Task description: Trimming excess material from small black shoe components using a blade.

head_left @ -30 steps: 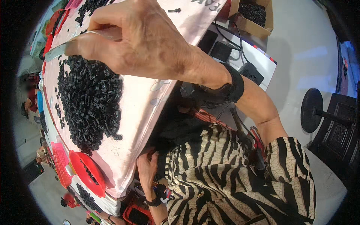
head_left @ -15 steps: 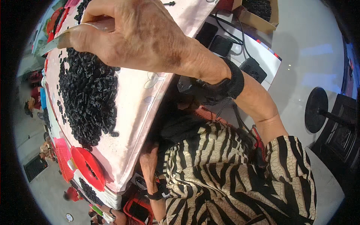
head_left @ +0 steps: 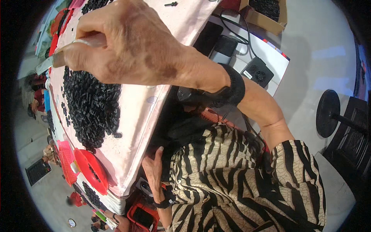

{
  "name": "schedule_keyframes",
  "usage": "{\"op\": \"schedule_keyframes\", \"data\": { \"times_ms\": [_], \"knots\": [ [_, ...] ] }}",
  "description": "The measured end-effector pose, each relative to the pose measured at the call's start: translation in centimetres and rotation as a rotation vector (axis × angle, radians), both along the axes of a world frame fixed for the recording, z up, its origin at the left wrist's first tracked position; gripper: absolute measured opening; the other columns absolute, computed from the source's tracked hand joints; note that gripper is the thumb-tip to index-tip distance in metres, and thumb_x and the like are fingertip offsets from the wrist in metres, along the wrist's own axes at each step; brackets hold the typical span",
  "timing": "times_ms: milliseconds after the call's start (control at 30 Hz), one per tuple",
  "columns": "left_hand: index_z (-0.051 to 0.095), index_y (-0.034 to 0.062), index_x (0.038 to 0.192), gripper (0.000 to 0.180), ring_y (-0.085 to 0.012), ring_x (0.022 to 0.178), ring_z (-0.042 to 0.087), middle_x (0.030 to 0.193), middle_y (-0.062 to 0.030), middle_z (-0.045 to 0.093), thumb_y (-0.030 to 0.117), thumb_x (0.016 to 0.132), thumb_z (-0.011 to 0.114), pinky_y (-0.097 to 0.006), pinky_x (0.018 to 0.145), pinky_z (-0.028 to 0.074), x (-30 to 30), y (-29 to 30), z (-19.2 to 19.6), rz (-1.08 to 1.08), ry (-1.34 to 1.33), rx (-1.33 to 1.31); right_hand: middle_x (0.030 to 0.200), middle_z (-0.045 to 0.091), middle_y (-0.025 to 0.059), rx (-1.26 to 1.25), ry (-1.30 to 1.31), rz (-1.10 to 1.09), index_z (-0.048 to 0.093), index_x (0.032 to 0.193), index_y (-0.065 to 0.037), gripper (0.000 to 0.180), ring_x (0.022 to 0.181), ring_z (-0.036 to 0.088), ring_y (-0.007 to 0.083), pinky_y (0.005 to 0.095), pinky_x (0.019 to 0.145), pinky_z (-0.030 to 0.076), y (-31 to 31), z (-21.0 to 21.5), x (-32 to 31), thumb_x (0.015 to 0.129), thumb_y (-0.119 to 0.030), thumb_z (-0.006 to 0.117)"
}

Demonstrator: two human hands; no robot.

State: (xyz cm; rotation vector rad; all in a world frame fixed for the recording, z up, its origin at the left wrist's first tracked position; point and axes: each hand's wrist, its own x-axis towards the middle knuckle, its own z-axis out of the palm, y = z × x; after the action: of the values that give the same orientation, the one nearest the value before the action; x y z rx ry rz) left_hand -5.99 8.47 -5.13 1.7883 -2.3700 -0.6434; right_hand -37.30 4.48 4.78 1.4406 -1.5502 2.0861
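Note:
My right hand (head_left: 127, 46) is raised over the table, closed in a pinch around a thin, pale, flat strip (head_left: 45, 66); its kind is hard to tell. Beneath that hand spreads a heap of small black plastic parts (head_left: 92, 112) on the pale pink tablecloth (head_left: 133, 104). Down beside the table's near edge, my left hand (head_left: 154, 170) shows its thumb stretched away from the palm. Nothing is visible in it, though its other fingers are partly hidden by the table edge. Both wrists wear black bands.
A red plate (head_left: 91, 170) with black parts and a pink basket (head_left: 66, 164) stand near the table's corner. Under them is a red crate (head_left: 141, 216). To the right are a black device with cables (head_left: 258, 72), a cardboard box (head_left: 266, 23) and a black round-based stand (head_left: 327, 113).
My right hand has shifted a little left and down, still pinching the pale strip. At the table edge, my left hand has come further into sight, with its thumb now showing.

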Motion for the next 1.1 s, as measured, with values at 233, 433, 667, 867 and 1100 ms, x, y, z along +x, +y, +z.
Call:
{"op": "schedule_keyframes", "data": {
  "times_ms": [233, 433, 667, 867, 1100],
  "knots": [
    [0.054, -0.0072, 0.118, 0.053, -0.0293, 0.101, 0.058, 0.11, -0.0197, 0.062, 0.023, 0.078, 0.072, -0.036, 0.093, 0.041, -1.6, 0.8, 2.9, 0.009, 0.16, 0.247, 0.05, 0.057, 0.0127, 0.025, -0.014, 0.032, 0.063, 0.059, -0.006, 0.04, 0.047, 0.061, 0.0279, 0.0375, 0.047, 0.048, -0.3, 0.0, 0.0, 0.077, -0.041, 0.065],
    [0.046, -0.006, 0.128, 0.059, -0.0261, 0.105, 0.055, 0.116, -0.0175, 0.058, 0.015, 0.078, 0.07, -0.034, 0.095, 0.04, -2.3, 1.7, 4.1, -0.002, 0.237, 0.323, 0.054, 0.06, 0.0153, 0.05, -0.011, 0.033, 0.067, 0.065, -0.005, 0.043, 0.054, 0.064, 0.0309, 0.0398, 0.053, 0.05, 0.2, 0.1, 0.1, 0.078, -0.045, 0.062],
    [0.037, -0.0055, 0.134, 0.062, -0.022, 0.099, 0.06, 0.109, -0.0166, 0.062, 0.003, 0.08, 0.065, -0.031, 0.087, 0.047, -1.2, 1.7, 3.5, 0.089, 0.519, 0.433, 0.065, 0.063, 0.0179, 0.134, -0.044, 0.141, 0.065, 0.066, -0.004, 0.047, 0.06, 0.064, 0.0348, 0.0432, 0.057, 0.05, 0.2, 0.3, 0.7, 0.077, -0.05, 0.062],
    [0.036, -0.0083, 0.135, 0.064, -0.0295, 0.102, 0.061, 0.129, -0.0203, 0.048, 0.017, 0.083, 0.065, -0.036, 0.079, 0.053, -1.3, 1.3, 3.4, -0.028, 0.623, 0.439, 0.065, 0.064, 0.0172, 0.165, -0.006, 0.087, 0.066, 0.067, -0.005, 0.049, 0.064, 0.065, 0.0337, 0.0406, 0.062, 0.052, -0.5, 1.2, -1.3, 0.077, -0.052, 0.057],
    [0.038, -0.0049, 0.136, 0.064, -0.0342, 0.103, 0.06, 0.131, -0.0205, 0.046, 0.027, 0.087, 0.064, -0.036, 0.078, 0.054, -1.5, 0.1, 2.0, -0.114, 0.58, 0.47, 0.072, 0.066, 0.0172, 0.213, 0.079, 0.124, 0.07, 0.072, -0.008, 0.05, 0.071, 0.067, 0.0304, 0.0397, 0.065, 0.053, 1.5, 2.4, -4.0, 0.077, -0.055, 0.056]
  ]
}}
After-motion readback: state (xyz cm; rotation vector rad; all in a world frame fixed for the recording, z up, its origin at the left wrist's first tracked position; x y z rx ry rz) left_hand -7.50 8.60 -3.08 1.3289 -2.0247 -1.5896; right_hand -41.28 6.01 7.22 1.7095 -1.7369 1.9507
